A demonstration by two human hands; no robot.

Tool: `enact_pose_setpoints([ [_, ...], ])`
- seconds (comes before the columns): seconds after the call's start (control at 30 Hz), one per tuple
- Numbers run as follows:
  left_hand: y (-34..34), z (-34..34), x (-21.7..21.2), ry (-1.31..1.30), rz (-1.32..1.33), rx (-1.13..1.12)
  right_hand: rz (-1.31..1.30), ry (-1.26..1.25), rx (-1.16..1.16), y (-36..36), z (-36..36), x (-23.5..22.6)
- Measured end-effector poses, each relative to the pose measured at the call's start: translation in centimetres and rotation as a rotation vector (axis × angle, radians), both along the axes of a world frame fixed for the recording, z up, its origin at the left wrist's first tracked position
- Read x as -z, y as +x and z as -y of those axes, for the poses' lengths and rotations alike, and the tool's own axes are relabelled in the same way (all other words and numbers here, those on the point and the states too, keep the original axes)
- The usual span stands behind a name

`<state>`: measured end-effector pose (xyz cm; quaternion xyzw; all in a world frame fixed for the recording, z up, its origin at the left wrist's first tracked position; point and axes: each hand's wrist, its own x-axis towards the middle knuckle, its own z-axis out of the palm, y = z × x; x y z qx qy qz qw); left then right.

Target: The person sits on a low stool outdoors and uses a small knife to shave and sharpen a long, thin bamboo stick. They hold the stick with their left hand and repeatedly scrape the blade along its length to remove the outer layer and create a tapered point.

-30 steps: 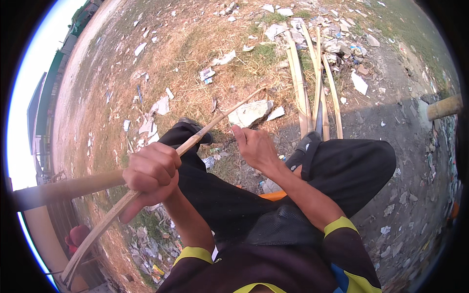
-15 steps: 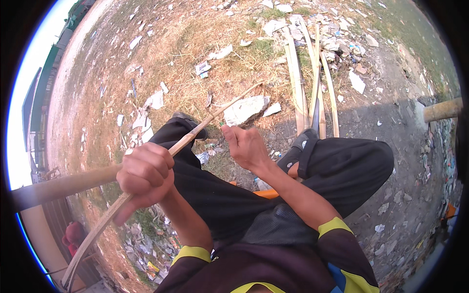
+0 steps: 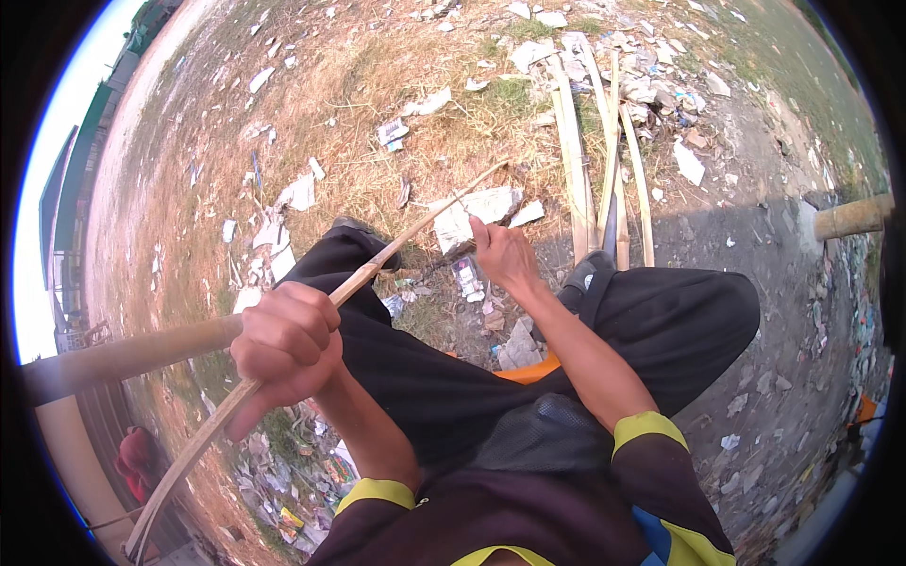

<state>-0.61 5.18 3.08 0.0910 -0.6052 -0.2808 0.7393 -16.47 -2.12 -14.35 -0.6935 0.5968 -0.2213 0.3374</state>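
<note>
My left hand (image 3: 288,340) is closed in a fist around a long, thin bamboo strip (image 3: 373,266). The strip runs slantwise from the lower left, through the fist, up to a tapered tip near the middle of the view. My right hand (image 3: 510,257) is to the right of the strip's upper part, apart from it, with fingers curled and the thumb pointing up and left. Something thin and dark shows by the thumb tip, too small to name; the palm side is hidden.
A thick bamboo pole (image 3: 142,358) lies behind my left fist. Several split bamboo strips (image 3: 612,141) lie beyond my right foot. Another pole end (image 3: 854,217) juts in at right. Paper scraps (image 3: 477,212) litter the ground. A person in red (image 3: 140,462) is at lower left.
My right hand has moved right, away from the bamboo strip. My left hand and the strip have shifted only slightly.
</note>
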Motion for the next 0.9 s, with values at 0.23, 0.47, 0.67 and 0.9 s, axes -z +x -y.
enact_pose_setpoints([
  [0.23,0.2,-0.1,0.2,0.010,-0.005,-0.044,0.188,0.001,-0.103,0.5,0.0,2.2],
  [0.47,0.3,-0.2,0.2,-0.008,-0.026,-0.030,0.090,-0.021,-0.146,0.2,2.2,4.6],
  [0.67,0.6,-0.3,0.3,0.004,-0.031,-0.054,-0.192,0.098,0.022,-0.9,3.5,7.3],
  [0.9,0.1,-0.2,0.4,-0.003,-0.058,-0.132,-0.022,0.106,-0.024,-1.4,3.0,3.5],
])
